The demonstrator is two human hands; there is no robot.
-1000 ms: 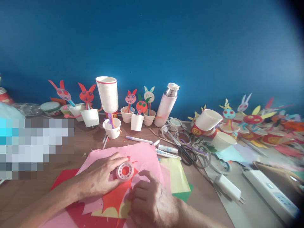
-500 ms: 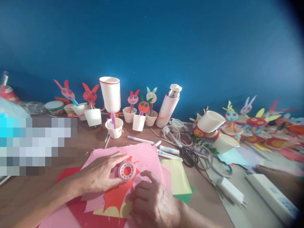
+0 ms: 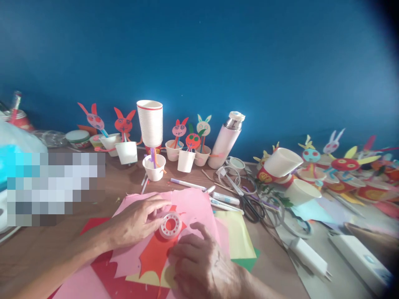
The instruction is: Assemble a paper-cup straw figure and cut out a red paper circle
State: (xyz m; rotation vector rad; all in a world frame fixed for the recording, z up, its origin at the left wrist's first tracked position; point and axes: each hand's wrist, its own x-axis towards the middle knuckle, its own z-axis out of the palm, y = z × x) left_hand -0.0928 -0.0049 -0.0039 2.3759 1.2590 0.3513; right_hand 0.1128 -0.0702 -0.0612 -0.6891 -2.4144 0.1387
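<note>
My left hand [image 3: 134,224] grips a small roll of clear tape [image 3: 170,225] with a white, red-centred core, holding it against a stack of coloured paper sheets [image 3: 199,207]. My right hand [image 3: 202,265] lies just right of the roll with its fingers curled in a pinch, pressed onto a pink paper piece [image 3: 187,234] over a red cut-out [image 3: 154,257]. What the fingertips pinch is hidden.
Behind the sheets stand paper-cup rabbit figures [image 3: 187,151], a stack of white cups [image 3: 150,122], a pink flask [image 3: 226,139], markers [image 3: 188,184], glue sticks and scissors [image 3: 249,203]. More cup figures [image 3: 339,170], a charger [image 3: 308,257] and a power strip [image 3: 358,259] lie right.
The view has shifted slightly, so everything sits a little further right. Both hands stay at the tape roll and paper, with the right fingers creeping slightly along the pink piece.
</note>
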